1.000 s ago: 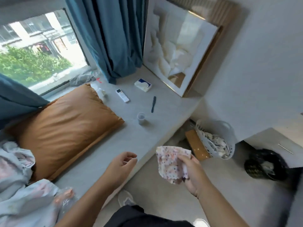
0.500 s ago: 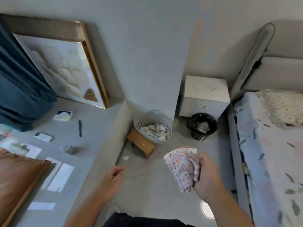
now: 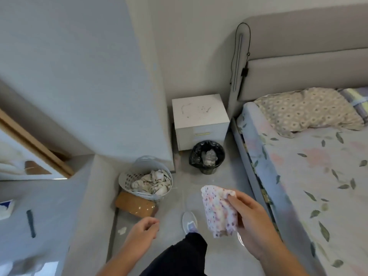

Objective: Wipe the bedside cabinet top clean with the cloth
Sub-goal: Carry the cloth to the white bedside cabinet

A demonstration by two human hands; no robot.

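Note:
A white bedside cabinet (image 3: pixel 199 114) stands against the far wall between a wall corner and the bed, with dark scribble marks on its top. My right hand (image 3: pixel 251 222) grips a bunched white cloth with coloured dots (image 3: pixel 219 212) in front of me, well short of the cabinet. Lower left, my left hand (image 3: pixel 143 230) hangs with the fingers loosely curled and nothing in it. One foot in a light shoe (image 3: pixel 189 221) is stepping forward on the grey floor.
A black-lined waste bin (image 3: pixel 207 157) stands right in front of the cabinet. A white laundry basket (image 3: pixel 146 180) rests on a small wooden stool (image 3: pixel 135 204) at the left. The bed (image 3: pixel 310 176) fills the right side; a grey window ledge (image 3: pixel 39 216) runs along the left.
The view has swung right from the window ledge toward the cabinet and bed, and moved closer. My right hand still carries the cloth; a foot has come forward.

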